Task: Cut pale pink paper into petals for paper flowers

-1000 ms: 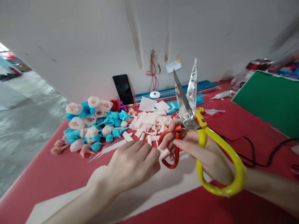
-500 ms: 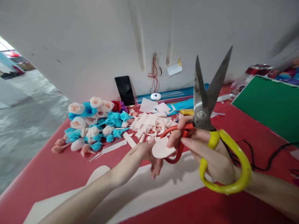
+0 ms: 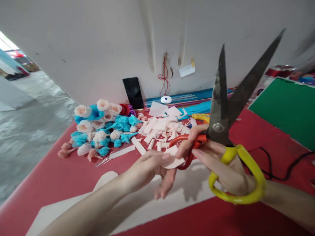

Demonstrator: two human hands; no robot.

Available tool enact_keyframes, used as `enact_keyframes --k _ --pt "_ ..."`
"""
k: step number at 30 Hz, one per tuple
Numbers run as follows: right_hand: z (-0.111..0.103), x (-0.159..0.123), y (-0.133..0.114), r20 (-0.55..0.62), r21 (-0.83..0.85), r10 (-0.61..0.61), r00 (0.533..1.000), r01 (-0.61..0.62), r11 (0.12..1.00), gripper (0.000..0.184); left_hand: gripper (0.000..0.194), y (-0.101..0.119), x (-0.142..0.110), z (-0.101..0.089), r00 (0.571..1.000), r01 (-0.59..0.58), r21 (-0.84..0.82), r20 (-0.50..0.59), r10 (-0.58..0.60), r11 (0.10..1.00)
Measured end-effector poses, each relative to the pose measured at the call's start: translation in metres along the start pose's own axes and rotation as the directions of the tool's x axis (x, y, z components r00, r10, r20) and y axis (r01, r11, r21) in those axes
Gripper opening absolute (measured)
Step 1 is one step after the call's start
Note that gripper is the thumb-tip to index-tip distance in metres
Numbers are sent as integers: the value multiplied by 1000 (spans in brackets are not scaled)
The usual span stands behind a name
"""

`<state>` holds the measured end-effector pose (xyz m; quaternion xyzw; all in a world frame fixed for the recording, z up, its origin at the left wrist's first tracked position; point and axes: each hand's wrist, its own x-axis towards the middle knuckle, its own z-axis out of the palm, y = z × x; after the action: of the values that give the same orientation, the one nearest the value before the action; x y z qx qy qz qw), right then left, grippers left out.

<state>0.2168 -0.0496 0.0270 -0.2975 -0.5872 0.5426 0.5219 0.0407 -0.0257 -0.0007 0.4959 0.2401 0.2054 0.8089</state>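
Left hand (image 3: pixel 154 167) pinching pale paper piece (image 3: pixel 174 159) thumb-to-finger, lower fingers loosely spread; right hand (image 3: pixel 221 164) curled around open-bladed scissors (image 3: pixel 218 127), fingers at paper edge.

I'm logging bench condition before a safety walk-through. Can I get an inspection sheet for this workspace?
Surface: red tabletop; large pale sheet across the front.
Job's things: scissors, blades open; small pale paper piece.
Clutter: paper scraps mid-table; artificial flowers heaped left.
Grip: left hand pinches the paper piece; right hand holds the scissors.
Cables: black cable lies in curves, right side.
Surroundings: smartphone leans on wall; green board right.
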Motion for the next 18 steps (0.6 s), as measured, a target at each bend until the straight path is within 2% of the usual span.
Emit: enact_keyframes --k 4,7,11,15,18 --pt "-2 0 -1 45 50 28 999 -30 998 10 44 1 -1 3 996 -31 35 -80 34 999" --pt "-4 -1 1 59 139 21 998 -29 990 17 48 1 -1 4 996 -55 0 -71 55 998" --pt "-6 -3 7 79 222 43 996 -60 973 17 45 -1 0 4 997 -71 -60 -28 70 996" --pt "-9 -5 12 99 219 65 993 -86 972 17 41 -5 0 3 996 -87 -137 8 89 987" --pt "-10 -5 13 87 220 84 993 -102 970 20 40 -7 0 4 996 -93 -169 -31 89 981"
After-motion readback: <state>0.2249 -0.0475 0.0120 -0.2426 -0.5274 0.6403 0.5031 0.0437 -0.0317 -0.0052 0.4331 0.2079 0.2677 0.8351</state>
